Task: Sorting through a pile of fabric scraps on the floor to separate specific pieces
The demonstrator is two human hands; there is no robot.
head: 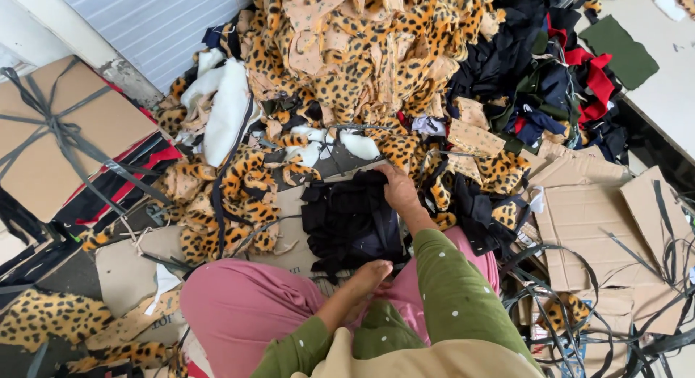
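Head view, seated person sorting fabric offcuts on the floor. The black stack (352,220) lies on flattened cardboard (289,251) just beyond the pink-clad knees (246,306), between the two hands. The right hand (397,190) rests on the stack's far right corner, fingers curled down onto the top layer; whether they pinch a piece or merely press cannot be told. The left hand (369,275) sits at the stack's near edge, fingers bent loosely against the cloth, thumb hidden.

Progress, as judged: a modest number of black pieces is gathered, layered roughly flat. Far more is unsorted: the large leopard pile (362,52) behind, the leopard scraps (232,197) at the cardboard's left edge, white pieces (226,110), and a dark mixed heap (557,88) with red and navy at the far right. The sorting looks early.

Orientation: the stack is roughly oblong, its long axis running from the person toward the leopard pile, tilted slightly left; ragged edges, no distinct front end.
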